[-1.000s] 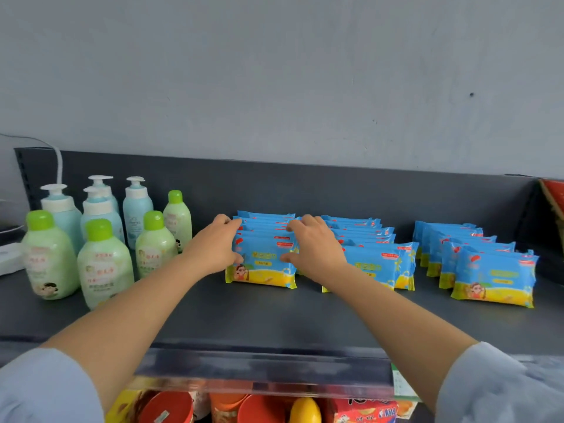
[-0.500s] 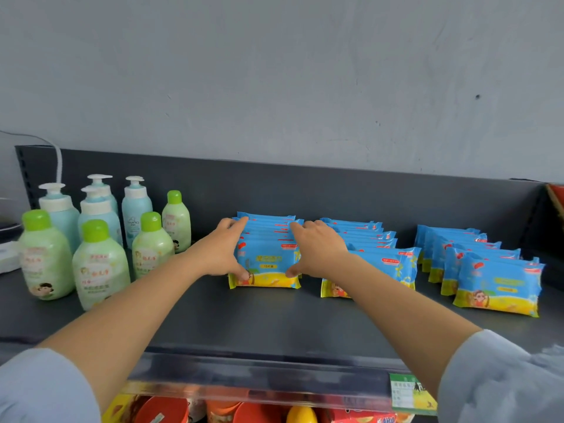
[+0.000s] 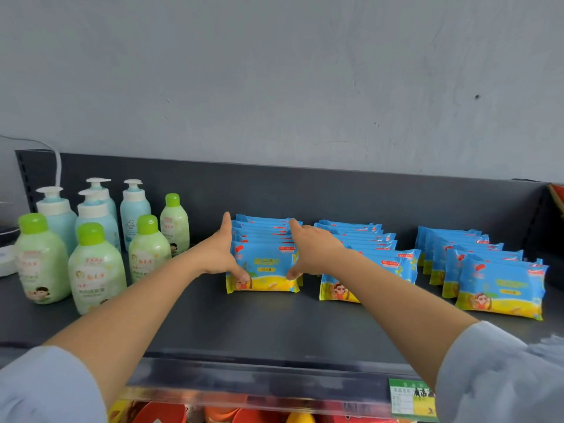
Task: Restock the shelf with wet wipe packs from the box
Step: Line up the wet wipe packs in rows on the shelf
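Three rows of blue-and-yellow wet wipe packs stand on the dark grey shelf. My left hand lies flat with straight fingers against the left side of the left row. My right hand presses flat against that row's right side, thumb on the front pack. A middle row stands just right of my right hand, partly hidden by my forearm. The right row stands apart further right. The box is not in view.
Green-capped lotion bottles and blue pump bottles stand at the shelf's left. A grey back panel closes the rear. A price tag hangs on the front rail; coloured goods show on the shelf below.
Both hands went from resting curled over the left row to flat palms squeezing its two sides, fingers stretched towards the back. The row looks squared up.
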The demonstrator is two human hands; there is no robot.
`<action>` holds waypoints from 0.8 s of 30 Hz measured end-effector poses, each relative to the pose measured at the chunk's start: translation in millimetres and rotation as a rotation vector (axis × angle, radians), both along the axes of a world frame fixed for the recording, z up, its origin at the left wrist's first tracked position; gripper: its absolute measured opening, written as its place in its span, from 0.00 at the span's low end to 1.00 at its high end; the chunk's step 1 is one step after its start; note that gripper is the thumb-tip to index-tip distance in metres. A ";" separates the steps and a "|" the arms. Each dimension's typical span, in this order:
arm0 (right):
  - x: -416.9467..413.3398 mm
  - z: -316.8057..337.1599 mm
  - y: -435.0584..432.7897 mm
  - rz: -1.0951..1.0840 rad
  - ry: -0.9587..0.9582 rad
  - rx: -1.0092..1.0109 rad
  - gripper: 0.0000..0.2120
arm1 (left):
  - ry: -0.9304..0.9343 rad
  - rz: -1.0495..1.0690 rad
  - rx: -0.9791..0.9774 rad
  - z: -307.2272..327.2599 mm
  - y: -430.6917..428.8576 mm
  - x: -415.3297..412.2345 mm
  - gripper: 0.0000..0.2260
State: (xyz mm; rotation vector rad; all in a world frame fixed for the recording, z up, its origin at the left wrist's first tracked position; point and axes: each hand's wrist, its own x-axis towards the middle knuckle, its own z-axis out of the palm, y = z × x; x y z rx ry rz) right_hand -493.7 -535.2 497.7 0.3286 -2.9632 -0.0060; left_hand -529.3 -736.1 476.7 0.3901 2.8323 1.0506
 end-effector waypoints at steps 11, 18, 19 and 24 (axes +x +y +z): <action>-8.0 3.4 4.8 0.016 -0.017 -0.040 0.51 | 0.041 -0.083 -0.206 6.0 5.0 -6.1 0.63; -8.9 4.9 0.4 0.036 -0.055 -0.108 0.47 | 0.253 -0.086 -0.383 4.6 15.8 0.3 0.57; -8.9 4.6 0.7 0.041 -0.045 -0.114 0.48 | 0.288 -0.081 -0.396 3.5 15.5 -0.2 0.56; -11.1 4.0 1.4 0.043 -0.049 -0.057 0.51 | 0.380 -0.119 -0.544 3.6 15.0 0.1 0.52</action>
